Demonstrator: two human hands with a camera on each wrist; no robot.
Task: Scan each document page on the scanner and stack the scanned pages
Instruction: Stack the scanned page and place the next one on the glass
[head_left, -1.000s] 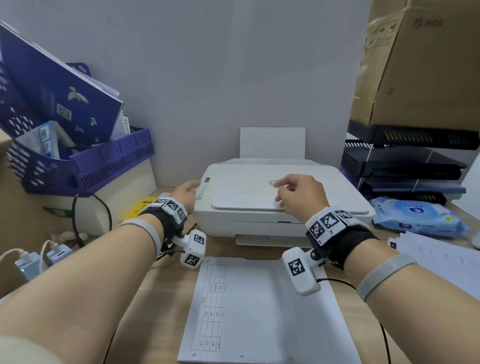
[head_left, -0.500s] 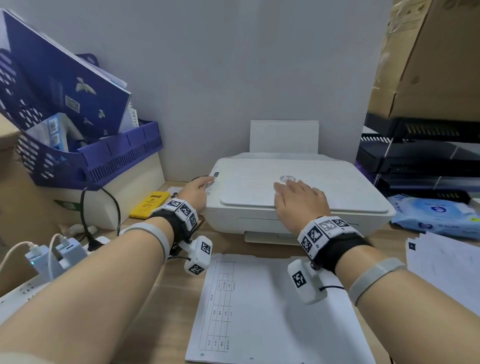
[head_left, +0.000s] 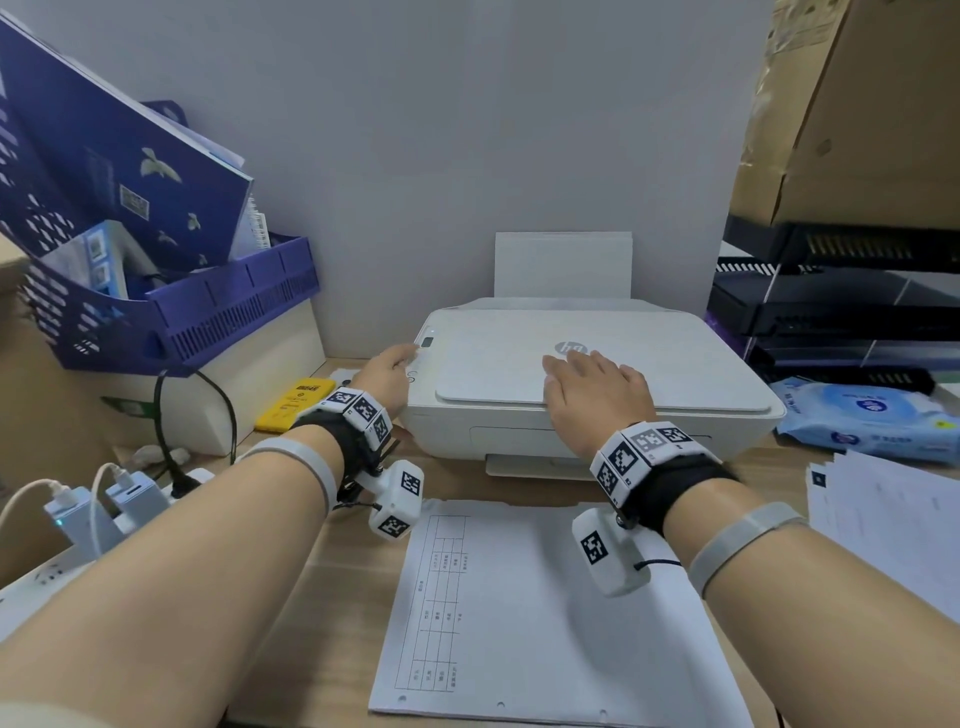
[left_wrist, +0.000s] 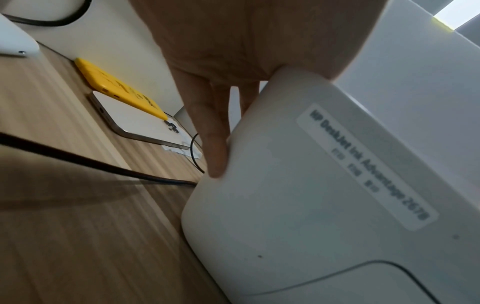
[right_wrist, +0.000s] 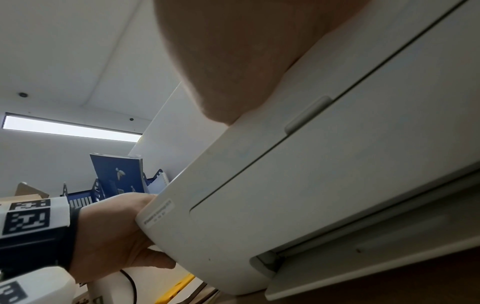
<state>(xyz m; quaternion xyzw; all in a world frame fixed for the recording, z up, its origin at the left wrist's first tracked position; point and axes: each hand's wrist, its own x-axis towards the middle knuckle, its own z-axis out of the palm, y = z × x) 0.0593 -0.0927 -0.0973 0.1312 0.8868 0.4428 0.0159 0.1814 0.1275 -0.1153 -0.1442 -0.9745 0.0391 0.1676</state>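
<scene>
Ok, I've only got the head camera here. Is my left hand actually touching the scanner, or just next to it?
Observer: Touching. The left wrist view shows the left hand with straight fingers lying against the scanner's left side wall.
Operator: Is the lid fully down under my right hand?
Observer: It looks so. In the right wrist view the right hand rests its palm on the lid, and the seam below is a thin, even line.
Operator: What's under the yellow thing?
Observer: What looks like a white phone, flat on the desk, with the yellow item overlapping its far end.
</scene>
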